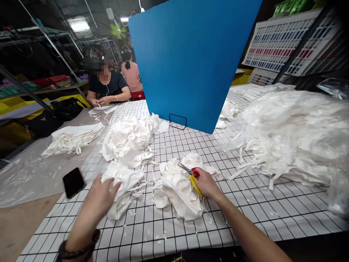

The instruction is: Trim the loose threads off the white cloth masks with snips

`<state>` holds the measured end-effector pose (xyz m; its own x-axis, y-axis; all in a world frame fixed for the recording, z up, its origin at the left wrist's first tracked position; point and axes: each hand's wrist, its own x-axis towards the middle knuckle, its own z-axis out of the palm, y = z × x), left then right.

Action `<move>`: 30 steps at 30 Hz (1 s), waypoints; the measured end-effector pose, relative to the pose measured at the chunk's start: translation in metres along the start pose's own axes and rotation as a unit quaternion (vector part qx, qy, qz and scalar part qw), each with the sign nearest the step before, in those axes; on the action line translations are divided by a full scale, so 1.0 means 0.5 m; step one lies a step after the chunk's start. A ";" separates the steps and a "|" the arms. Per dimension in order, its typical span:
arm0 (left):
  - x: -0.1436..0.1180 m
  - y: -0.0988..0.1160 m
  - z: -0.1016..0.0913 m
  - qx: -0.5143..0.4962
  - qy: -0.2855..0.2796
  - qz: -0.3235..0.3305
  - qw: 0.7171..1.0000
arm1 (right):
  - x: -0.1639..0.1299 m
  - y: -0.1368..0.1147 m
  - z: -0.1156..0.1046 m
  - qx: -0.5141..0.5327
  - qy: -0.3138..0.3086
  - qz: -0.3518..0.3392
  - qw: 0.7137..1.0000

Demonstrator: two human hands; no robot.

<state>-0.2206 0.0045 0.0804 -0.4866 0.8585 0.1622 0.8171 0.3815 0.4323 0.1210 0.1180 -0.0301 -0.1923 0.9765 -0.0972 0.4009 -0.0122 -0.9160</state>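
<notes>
My right hand (205,182) is wrapped round a pair of scissors (187,168) with red and yellow handles; the blades point to the left. Beneath them lies a crumpled heap of white cloth pieces (177,193) with thin straps. On the left, my left hand (99,198) has its fingers apart beside a smaller bunch of white cloth (124,180). Whether its fingertips touch that cloth I cannot tell. Behind this bunch rises a larger pile of white cloth (125,138). Small white scraps (160,236) are scattered near the front of the table.
A blue board (188,62) stands upright on the checked tablecloth (218,218). A black phone (73,182) and stacked white cloth (73,138) lie at left. Plastic-covered white pieces (294,127) fill the right side. A co-worker (109,85) handles white cloth across the table.
</notes>
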 end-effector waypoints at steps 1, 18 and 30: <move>-0.021 0.025 0.021 -0.017 -0.013 -0.008 1.000 | -0.002 -0.002 -0.007 0.006 0.000 -0.002 1.000; -0.218 0.304 0.291 -0.624 -0.584 -0.272 0.442 | -0.225 -0.076 -0.225 0.303 0.030 -0.070 0.950; -0.202 0.323 0.341 -0.579 -0.491 -0.260 0.596 | -0.252 -0.120 -0.329 0.409 0.214 -0.154 0.874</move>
<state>0.0133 0.0377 -0.0175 0.3000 0.7316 -0.6121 -0.4041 0.6787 0.6132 0.2685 0.0311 0.1012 0.2450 0.9495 0.1962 -0.4187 0.2861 -0.8619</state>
